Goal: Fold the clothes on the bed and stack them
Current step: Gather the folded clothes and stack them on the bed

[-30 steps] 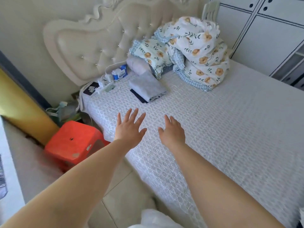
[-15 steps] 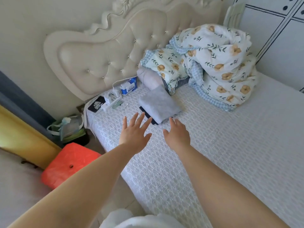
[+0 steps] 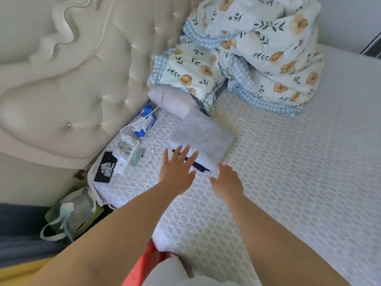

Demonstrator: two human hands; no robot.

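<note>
Reaching with both hands, left (image 3: 176, 169) and right (image 3: 226, 179), fingers spread and empty, just short of the folded grey stack (image 3: 201, 139) on the bed (image 3: 288, 172).

Folded stack (image 3: 203, 139) placed on bed (image 3: 288, 182), near headboard (image 3: 72, 89). Pillow (image 3: 171, 100) set behind stack, duvet (image 3: 257, 48) heaped behind and right of it. Tissue pack (image 3: 145, 124), power strip (image 3: 127, 155) and patch (image 3: 105, 170) laid left of stack, along headboard foot. Left hand (image 3: 176, 172) held over stack's near left corner; right hand (image 3: 227, 181) just before near edge, right of left hand. Bag (image 3: 72, 213) lodged on floor, left of bed, below headboard.
</note>
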